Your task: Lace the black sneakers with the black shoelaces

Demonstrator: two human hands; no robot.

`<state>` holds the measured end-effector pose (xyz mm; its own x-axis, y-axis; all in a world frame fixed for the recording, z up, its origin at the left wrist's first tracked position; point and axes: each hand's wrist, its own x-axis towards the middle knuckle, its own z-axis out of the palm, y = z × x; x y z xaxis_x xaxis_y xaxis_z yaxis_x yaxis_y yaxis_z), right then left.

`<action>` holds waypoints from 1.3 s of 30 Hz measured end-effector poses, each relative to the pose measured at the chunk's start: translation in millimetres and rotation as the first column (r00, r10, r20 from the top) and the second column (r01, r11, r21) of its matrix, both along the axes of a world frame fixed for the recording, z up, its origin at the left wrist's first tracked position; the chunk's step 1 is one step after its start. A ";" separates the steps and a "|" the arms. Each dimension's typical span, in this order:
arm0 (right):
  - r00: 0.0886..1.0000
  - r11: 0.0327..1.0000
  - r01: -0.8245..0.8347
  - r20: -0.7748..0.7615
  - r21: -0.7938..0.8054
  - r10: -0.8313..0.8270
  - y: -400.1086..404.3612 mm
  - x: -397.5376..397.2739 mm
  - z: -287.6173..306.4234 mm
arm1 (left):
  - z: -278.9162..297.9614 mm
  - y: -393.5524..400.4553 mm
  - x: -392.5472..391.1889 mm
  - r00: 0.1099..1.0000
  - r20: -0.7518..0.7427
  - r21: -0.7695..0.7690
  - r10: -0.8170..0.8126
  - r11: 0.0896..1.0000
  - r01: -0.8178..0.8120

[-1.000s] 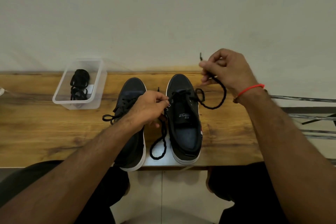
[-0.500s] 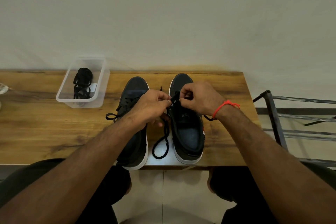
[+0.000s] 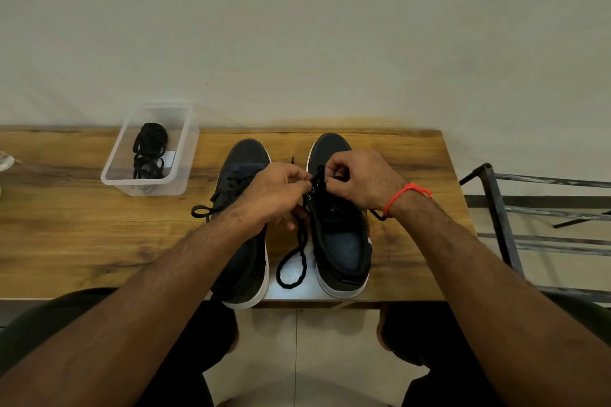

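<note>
Two black sneakers stand side by side on the wooden table [image 3: 82, 241], toes away from me. The left sneaker [image 3: 246, 162] is laced, with a bow hanging off its left side. The right sneaker [image 3: 340, 241] has a black shoelace [image 3: 296, 258] partly threaded; one loose end loops down between the two shoes. My left hand [image 3: 271, 196] pinches the left eyelet edge of the right sneaker. My right hand [image 3: 360, 177], with a red thread at the wrist, pinches the lace at the same eyelets. The fingertips of both hands meet there.
A clear plastic box [image 3: 150, 150] with a bundle of black laces stands at the back left of the table. A dark metal rack [image 3: 529, 208] stands to the right of the table. The wall runs right behind the table.
My right hand came down from above the table's far edge, where it held the lace end up, to the right sneaker's eyelets. The left hand stayed at the eyelets.
</note>
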<state>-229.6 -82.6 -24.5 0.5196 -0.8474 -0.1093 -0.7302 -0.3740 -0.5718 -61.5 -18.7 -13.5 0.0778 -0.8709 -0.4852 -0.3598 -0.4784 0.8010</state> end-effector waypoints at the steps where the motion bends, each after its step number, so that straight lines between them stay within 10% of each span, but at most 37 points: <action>1: 1.000 1.000 0.009 0.007 0.012 -0.009 -0.2 -0.1 -0.4 | -0.3 -0.2 0.4 1.000 -0.001 -0.002 -0.003 1.000 0.003; 12: 0.993 0.988 0.050 0.096 0.144 -0.064 -4.4 -4.4 3.8 | -12.6 -5.6 -4.1 0.964 -0.103 -0.055 0.244 0.967 -0.250; 19: 0.991 0.983 0.075 0.101 0.170 -0.093 -12.4 -17.3 17.2 | 10.3 -32.0 35.5 0.376 -0.781 0.099 0.499 0.693 -0.714; 21: 0.992 0.985 0.079 0.086 0.151 -0.093 -12.4 -18.0 18.3 | 17.5 -29.8 42.1 0.749 -0.522 -0.215 0.409 0.786 -0.579; 23: 0.995 0.989 0.066 0.062 0.134 -0.075 -11.7 -17.1 17.7 | 16.5 -23.5 39.5 0.978 0.177 -0.445 0.108 0.895 -0.018; 25: 0.998 0.991 0.047 0.041 0.123 -0.053 -10.7 -16.2 15.9 | 7.0 -18.0 32.0 0.750 0.636 -0.237 -0.181 0.879 0.413; 27: 0.999 0.992 0.036 0.024 0.117 -0.039 -11.2 -16.8 14.1 | 0.1 -13.7 26.6 0.664 0.685 -0.074 -0.299 0.879 0.472; 31: 0.988 0.981 0.106 -0.125 0.160 -0.087 -18.7 -24.2 9.5 | -0.6 -14.4 23.3 0.872 0.476 -0.190 -0.117 0.954 0.232; 33: 0.987 0.969 0.137 -0.110 0.205 -0.116 -22.0 -27.2 7.4 | 7.5 -21.6 25.1 0.970 0.058 -0.315 0.235 0.927 -0.205; 37: 0.989 0.965 0.135 -0.091 0.225 -0.117 -22.2 -27.1 6.4 | 22.2 -27.5 37.0 0.593 -0.670 0.028 0.445 0.814 -0.580; 39: 0.990 0.966 0.122 -0.093 0.229 -0.103 -21.0 -25.9 7.7 | 22.8 -24.0 37.7 0.743 -0.536 -0.068 0.400 0.857 -0.511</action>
<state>-255.5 -103.6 -16.9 0.4036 -0.8459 -0.3487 -0.8068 -0.1493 -0.5717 -23.8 -42.7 9.4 0.2928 -0.8727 -0.3907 0.3235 -0.2941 0.8994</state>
